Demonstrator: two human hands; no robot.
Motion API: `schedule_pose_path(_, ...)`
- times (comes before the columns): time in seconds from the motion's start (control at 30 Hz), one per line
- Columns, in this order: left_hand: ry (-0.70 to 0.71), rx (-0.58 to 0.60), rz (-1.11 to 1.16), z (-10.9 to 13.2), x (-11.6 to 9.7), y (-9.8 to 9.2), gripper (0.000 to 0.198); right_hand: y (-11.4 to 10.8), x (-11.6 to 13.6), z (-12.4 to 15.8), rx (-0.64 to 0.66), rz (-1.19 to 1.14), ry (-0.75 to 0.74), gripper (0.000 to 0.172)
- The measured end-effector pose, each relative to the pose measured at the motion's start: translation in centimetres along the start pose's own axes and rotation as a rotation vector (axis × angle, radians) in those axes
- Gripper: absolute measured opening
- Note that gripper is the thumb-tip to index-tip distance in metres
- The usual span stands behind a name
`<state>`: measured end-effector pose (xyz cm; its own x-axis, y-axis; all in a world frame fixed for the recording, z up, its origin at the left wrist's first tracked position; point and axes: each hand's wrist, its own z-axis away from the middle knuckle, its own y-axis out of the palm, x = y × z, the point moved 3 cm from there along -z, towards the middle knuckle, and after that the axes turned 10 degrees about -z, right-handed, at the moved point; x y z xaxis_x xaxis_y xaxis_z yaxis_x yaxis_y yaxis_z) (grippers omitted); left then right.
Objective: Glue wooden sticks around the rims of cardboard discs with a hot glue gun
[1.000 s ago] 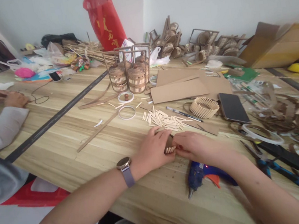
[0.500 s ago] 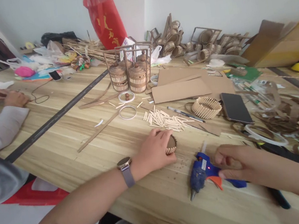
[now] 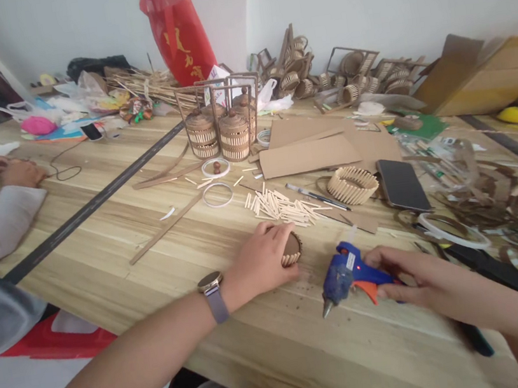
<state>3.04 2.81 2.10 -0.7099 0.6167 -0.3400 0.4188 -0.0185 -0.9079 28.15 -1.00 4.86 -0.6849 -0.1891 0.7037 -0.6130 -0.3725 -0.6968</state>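
Observation:
My left hand (image 3: 263, 259), with a watch on its wrist, grips a small round brown basket (image 3: 292, 250) edged with short wooden sticks. On the right, my right hand (image 3: 398, 274) has its fingers wrapped round the handle of a blue glue gun (image 3: 340, 275) with an orange trigger. The gun's nozzle points down and to the left, towards the table. Just beyond the basket lies a pile of short wooden sticks (image 3: 284, 206). A larger ring of sticks (image 3: 353, 185) stands beside a black phone (image 3: 403, 185).
Behind the sticks are cardboard sheets (image 3: 309, 156) and lidded baskets with tall handles (image 3: 234, 134). Black-and-yellow pliers (image 3: 501, 272) lie near my right forearm. Brown strips (image 3: 489, 187) are heaped at the right. Another person's hands (image 3: 19, 171) rest at the far left.
My right hand has closed round the glue gun's handle, and the gun has shifted up a little. My left hand still holds the small basket. The view has shifted slightly.

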Motion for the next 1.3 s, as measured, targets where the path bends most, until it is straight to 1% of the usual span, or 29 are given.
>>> schedule_pose_path(0.1,0.0,-0.006,0.006,0.0,0.0,0.0,0.068,-0.5,-0.3,-0.3,-0.081,-0.199,-0.001,0.037)
schedule_pose_path(0.17,0.005,-0.006,0.0,0.0,0.0,-0.1,0.066,-0.5,-0.8,-0.4,-0.174,-0.299,0.039,0.043)
schedule_pose_path(0.27,0.013,0.004,-0.003,0.0,0.0,-0.1,0.066,0.0,-1.5,-0.6,-0.291,-0.377,0.123,0.047)
schedule_pose_path(0.33,0.015,0.001,0.003,0.0,0.0,-0.1,0.065,0.6,-1.6,-0.8,-0.323,-0.405,0.142,0.048)
schedule_pose_path(0.4,0.017,-0.004,0.007,0.0,0.0,-0.1,0.066,1.2,-1.3,-1.1,-0.307,-0.408,0.146,0.049)
schedule_pose_path(0.5,0.021,-0.008,0.006,0.0,0.1,0.0,0.067,1.9,-0.4,-1.6,-0.239,-0.347,0.118,0.05)
schedule_pose_path(0.63,0.025,-0.011,0.005,0.0,0.1,0.1,0.068,2.6,0.4,-2.0,-0.147,-0.285,0.042,0.042)
schedule_pose_path(0.83,0.029,-0.012,-0.001,0.0,0.1,0.2,0.069,2.9,0.4,-1.9,-0.168,-0.196,0.009,0.035)
schedule_pose_path(0.93,0.037,-0.011,-0.003,0.0,0.1,0.1,0.068,3.0,0.5,-1.8,-0.157,-0.161,-0.015,0.031)
schedule_pose_path(1.03,0.033,-0.01,0.003,0.0,0.1,0.1,0.068,3.2,0.4,-1.8,-0.129,-0.14,-0.025,0.031)
schedule_pose_path(1.3,0.026,-0.011,-0.004,0.0,0.1,0.2,0.068,3.4,0.7,-1.9,-0.125,-0.083,-0.102,0.028)
